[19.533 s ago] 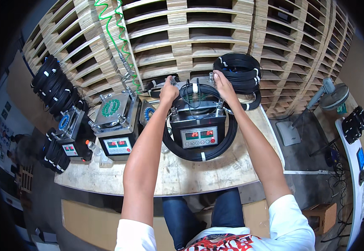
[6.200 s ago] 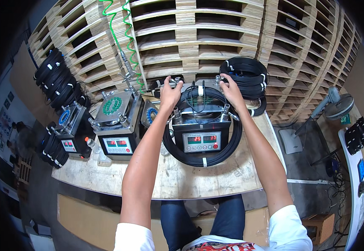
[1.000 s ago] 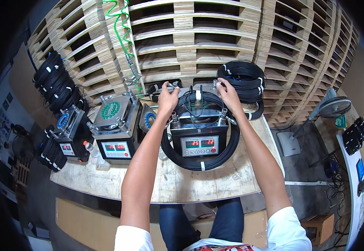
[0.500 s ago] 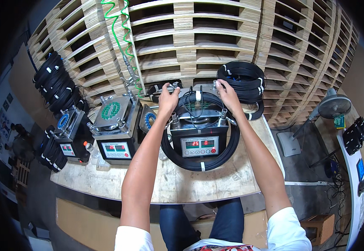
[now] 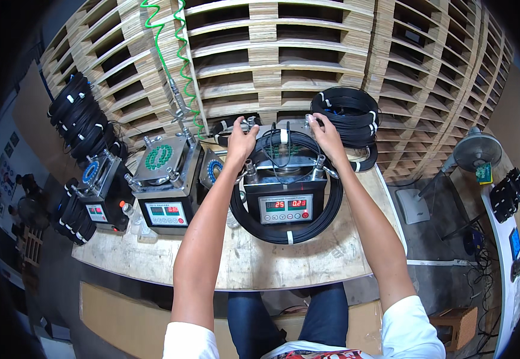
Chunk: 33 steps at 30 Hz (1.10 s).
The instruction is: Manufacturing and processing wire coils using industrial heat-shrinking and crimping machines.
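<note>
In front of me on the bench stands a black polishing machine (image 5: 290,191) with a metal top and a lit red-and-green display. A coil of black cable (image 5: 331,209) with white ties hangs round it, with a loose loop over its top. My left hand (image 5: 242,142) is closed on a metal corner knob (image 5: 249,121) at the machine's far left corner. My right hand (image 5: 327,136) is closed on the matching knob (image 5: 309,119) at the far right corner. Fingers partly hide both knobs. Two further front corner posts show nearer me.
Two similar machines, one larger (image 5: 164,179) and one smaller (image 5: 101,191), stand to the left. Stacked black cable coils lie far left (image 5: 74,119) and back right (image 5: 346,116). A green coiled air hose (image 5: 163,48) hangs before wooden pallets (image 5: 266,54). A fan (image 5: 476,151) stands right.
The red readings on the displays of the front machine and the larger left machine have changed. The green hose and its metal end have swayed slightly. Both hands have stayed at the knobs.
</note>
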Available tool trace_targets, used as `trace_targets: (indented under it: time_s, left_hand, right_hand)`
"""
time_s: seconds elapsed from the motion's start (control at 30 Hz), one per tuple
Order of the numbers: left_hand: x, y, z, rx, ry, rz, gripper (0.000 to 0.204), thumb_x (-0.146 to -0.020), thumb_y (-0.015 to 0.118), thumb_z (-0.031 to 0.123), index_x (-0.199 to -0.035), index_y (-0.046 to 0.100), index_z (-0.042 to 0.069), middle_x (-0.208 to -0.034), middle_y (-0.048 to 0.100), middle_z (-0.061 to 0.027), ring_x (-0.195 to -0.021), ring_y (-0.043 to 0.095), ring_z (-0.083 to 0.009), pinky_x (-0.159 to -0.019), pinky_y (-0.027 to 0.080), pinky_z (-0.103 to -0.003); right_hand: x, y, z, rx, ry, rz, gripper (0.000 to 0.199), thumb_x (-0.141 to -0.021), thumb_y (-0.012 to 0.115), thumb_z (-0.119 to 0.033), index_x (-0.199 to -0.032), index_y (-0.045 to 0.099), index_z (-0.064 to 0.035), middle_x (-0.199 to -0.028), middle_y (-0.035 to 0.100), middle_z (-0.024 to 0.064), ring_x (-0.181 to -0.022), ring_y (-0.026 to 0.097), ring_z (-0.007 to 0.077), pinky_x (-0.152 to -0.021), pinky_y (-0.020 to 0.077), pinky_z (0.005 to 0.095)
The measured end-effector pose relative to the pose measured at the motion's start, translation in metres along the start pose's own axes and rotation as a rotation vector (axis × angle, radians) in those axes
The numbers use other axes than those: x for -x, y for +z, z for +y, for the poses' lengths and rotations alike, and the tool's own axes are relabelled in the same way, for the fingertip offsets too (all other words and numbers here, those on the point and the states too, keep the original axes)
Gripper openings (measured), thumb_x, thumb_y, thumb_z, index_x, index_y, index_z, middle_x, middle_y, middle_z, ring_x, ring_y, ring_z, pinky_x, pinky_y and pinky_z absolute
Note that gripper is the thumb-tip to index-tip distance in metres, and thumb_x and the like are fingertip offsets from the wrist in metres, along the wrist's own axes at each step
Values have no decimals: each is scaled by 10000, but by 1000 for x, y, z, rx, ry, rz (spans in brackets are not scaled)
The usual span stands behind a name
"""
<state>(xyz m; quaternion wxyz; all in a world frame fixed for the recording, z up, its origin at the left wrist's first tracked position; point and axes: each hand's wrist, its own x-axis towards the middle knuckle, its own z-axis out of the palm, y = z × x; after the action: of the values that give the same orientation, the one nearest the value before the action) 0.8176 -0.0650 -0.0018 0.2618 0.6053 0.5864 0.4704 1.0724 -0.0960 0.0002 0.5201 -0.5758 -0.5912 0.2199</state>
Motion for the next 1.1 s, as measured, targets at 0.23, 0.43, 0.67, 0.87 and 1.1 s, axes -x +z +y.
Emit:
trace_targets:
  time_s: [0.23, 0.43, 0.67, 0.87, 1.1]
  left_hand:
    - [3, 3, 6, -89, -9, 10, 680, -896, 663, 444, -1435, 466, 79, -1242, 641, -274, -1201, 601, -399, -1018, 454, -430]
    - [0, 3, 2, -98, -6, 37, 695, -889, 696, 420, -1450, 465, 81, -1263, 637, -259, -1192, 610, -362, -1013, 456, -415]
    - [6, 1, 12, -12, -30, -29, 700, -890, 695, 398, -1457, 445, 73, -1224, 650, -272, -1168, 621, -387, -1007, 466, -420]
    - [2, 1, 2, -57, -28, 38, 648, -918, 671, 440, -1418, 499, 65, -1267, 634, -255, -1175, 619, -347, -1017, 450, -393]
    - [0, 4, 2, -74, -19, 54, 654, -897, 687, 432, -1410, 506, 69, -1250, 641, -262, -1187, 614, -363, -1008, 458, -405]
  right_hand:
    - [-9, -4, 16, -52, -37, -65, 508, -1003, 561, -433, -1341, 572, -54, -903, 672, 125, -819, 622, 196, -758, 475, 314]
    - [-4, -1, 13, -154, -53, -47, 522, -996, 568, -436, -1357, 561, -59, -942, 708, 183, -847, 683, 259, -810, 520, 364]
    - [-2, -6, 7, -38, -10, 34, 613, -966, 577, -532, -1356, 566, -59, -864, 679, 162, -796, 651, 248, -775, 507, 372]
    - [0, -1, 3, -20, -55, -21, 520, -1005, 571, -426, -1352, 565, -39, -871, 659, 85, -792, 599, 129, -732, 489, 295]
    - [-7, -3, 15, -101, -78, -88, 427, -1025, 556, -333, -1336, 571, -41, -937, 677, 92, -816, 605, 121, -734, 489, 263]
